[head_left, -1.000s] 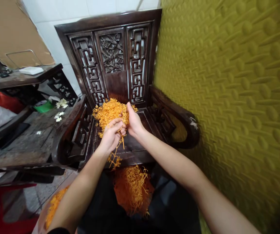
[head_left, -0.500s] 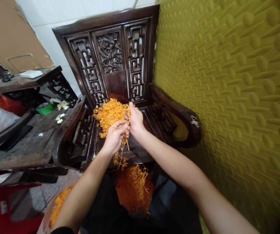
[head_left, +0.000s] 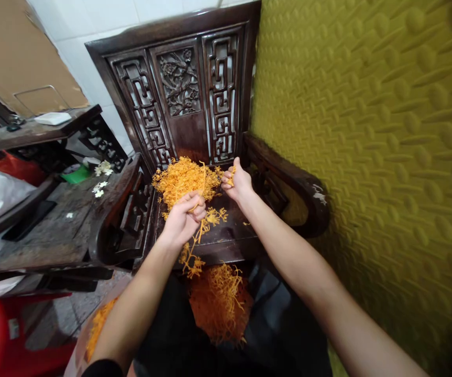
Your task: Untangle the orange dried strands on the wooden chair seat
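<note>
A heap of orange, finely branched plant sprigs (head_left: 180, 180) lies on the seat (head_left: 235, 238) of a dark carved wooden chair. In front of the heap, my left hand (head_left: 182, 215) is closed round the stem of one orange sprig (head_left: 197, 238). Its branched tips hang towards the seat's front edge, and its upper stem sticks up above my fingers. To the right of the heap, my right hand (head_left: 239, 182) has its fingers curled round small orange pieces (head_left: 231, 177), thumb up. Clear of each other, the hands have a gap between them.
Below the seat, between the legs, a reddish container (head_left: 206, 309) holds thin orange stems (head_left: 228, 290). A bag with orange bits (head_left: 99, 327) stands lower left, near a red stool (head_left: 25, 335). The chair's armrests (head_left: 308, 199) flank the seat; a textured yellow-green wall (head_left: 367, 131) rises at right.
My hands were together at the sprig; now they are apart. The right hand has moved right with small orange pieces in its fingers, while the left still grips the sprig.
</note>
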The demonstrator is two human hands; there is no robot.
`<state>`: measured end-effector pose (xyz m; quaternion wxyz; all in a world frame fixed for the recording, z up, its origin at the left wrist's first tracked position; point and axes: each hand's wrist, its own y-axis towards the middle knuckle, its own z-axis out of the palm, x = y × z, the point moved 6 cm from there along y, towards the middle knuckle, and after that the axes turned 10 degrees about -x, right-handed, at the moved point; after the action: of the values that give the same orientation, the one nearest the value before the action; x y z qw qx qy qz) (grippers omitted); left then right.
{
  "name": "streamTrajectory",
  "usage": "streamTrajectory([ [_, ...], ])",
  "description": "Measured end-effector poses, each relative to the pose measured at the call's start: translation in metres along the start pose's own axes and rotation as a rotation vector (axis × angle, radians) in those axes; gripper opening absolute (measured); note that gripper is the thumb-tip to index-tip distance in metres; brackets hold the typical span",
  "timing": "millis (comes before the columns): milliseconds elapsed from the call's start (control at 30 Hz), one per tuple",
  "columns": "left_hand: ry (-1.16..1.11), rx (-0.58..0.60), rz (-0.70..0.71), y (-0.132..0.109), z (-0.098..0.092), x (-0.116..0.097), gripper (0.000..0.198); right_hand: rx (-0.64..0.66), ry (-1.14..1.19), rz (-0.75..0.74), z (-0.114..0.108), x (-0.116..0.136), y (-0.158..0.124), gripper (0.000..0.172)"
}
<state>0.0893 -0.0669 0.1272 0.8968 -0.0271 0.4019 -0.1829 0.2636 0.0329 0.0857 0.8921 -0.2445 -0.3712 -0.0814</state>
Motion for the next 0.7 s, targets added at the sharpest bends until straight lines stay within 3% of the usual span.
streamTrajectory([
  [200, -0.146, -0.06, 0.026, 0.015, -0.022, -0.022, 0.013, 0.174, 0.077, 0.308, 0.016, -0.012, -0.039, 0.038],
  [367, -0.194, -0.101, 0.146, 0.012, -0.032, -0.044, 0.011, 0.358, 0.047, 0.235, 0.026, -0.015, -0.068, 0.008],
  [467, -0.184, -0.123, 0.259, 0.009, -0.037, -0.058, 0.012, 0.459, -0.161, 0.14, 0.027, -0.03, -0.085, 0.023],
  [567, -0.167, -0.118, 0.345, 0.005, -0.037, -0.065, 0.014, 0.611, -0.56, 0.09, 0.028, -0.057, -0.104, 0.047],
  [700, -0.117, -0.087, 0.41, -0.002, -0.031, -0.065, 0.012, 0.792, -0.765, -0.022, 0.033, -0.081, -0.125, 0.044],
])
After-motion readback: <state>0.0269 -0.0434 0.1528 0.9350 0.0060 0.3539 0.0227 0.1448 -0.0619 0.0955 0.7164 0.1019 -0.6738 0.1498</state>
